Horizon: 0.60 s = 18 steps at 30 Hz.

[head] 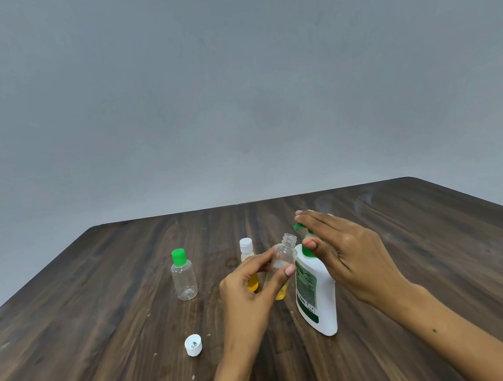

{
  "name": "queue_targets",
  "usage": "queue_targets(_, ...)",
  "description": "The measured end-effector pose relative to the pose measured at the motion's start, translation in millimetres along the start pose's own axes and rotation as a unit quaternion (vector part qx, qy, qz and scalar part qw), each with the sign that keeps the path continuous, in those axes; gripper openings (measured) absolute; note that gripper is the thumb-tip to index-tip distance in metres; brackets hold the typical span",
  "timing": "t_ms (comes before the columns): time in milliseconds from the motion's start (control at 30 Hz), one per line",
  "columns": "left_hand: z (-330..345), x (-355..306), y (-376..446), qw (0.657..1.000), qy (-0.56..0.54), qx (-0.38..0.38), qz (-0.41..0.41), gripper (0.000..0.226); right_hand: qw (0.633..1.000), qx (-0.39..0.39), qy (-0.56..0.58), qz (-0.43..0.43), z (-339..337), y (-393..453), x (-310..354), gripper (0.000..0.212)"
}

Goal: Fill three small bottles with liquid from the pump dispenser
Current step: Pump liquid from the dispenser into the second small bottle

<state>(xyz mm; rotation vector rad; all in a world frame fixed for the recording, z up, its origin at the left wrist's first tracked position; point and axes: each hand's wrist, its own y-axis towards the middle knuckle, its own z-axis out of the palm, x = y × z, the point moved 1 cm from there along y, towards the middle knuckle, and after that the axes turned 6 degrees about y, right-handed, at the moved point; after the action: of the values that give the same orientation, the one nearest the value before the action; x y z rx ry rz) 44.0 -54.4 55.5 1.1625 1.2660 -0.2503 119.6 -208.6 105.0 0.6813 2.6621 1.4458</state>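
Pinching an uncapped clear bottle (283,255) between thumb and fingers, the left hand (248,287) holds it above the table (105,348), tilted a little, with its open neck just beside the green nozzle of the pump dispenser (317,295). Inside this bottle no liquid can be made out. The right hand (344,248) lies over the green pump head, fingers straight and flat on top, the thumb against the green collar below; it presses or rests there, which of the two cannot be told. The dispenser is white with a green label and stands on the table, leaning slightly away from the right wrist. Behind the left hand stands a white-capped bottle (247,250) with yellow liquid in its lower part, mostly hidden by the fingers. A second patch of yellow shows just left of the dispenser's base, under the held bottle; what holds it cannot be told. Well to the left stands a green-capped bottle (184,276), clear and seemingly dry, upright and apart from the rest. A loose white cap (193,345) lies near the front, open side up, on the dark wood.
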Motion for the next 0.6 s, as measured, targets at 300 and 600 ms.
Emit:
queue_targets(300, 0.0, -0.3, -0.4, 1.0, -0.007, 0.002, -0.005, 0.037, 1.0, -0.006, 0.003, -0.001, 2.0, -0.9, 0.3, 0.065)
queue_targets(600, -0.3, 0.5, -0.6, 1.0, 0.002, 0.004, -0.004, 0.036, 1.0, 0.002, 0.023, 0.007, 6.1, -4.8, -1.6, 0.068)
